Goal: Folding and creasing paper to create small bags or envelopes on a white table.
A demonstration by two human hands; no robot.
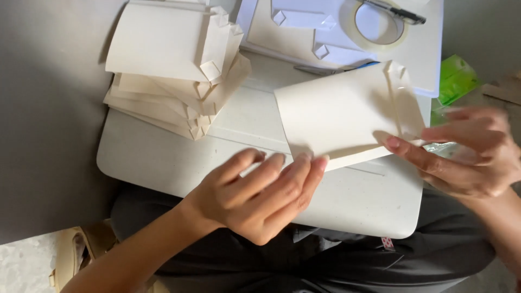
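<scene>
A folded card sheet (336, 116) lies on the surface (173, 163) right of centre, with the left hand (255, 198) touching its near edge and the right hand (467, 152) at its right corner. To its left, towards the far left of the surface, sits a stack of folded cards (173, 70). Behind the sheet lie a tape roll (380, 24), a pen (393, 11) across it, and scissors (331, 69) between them and the sheet.
</scene>
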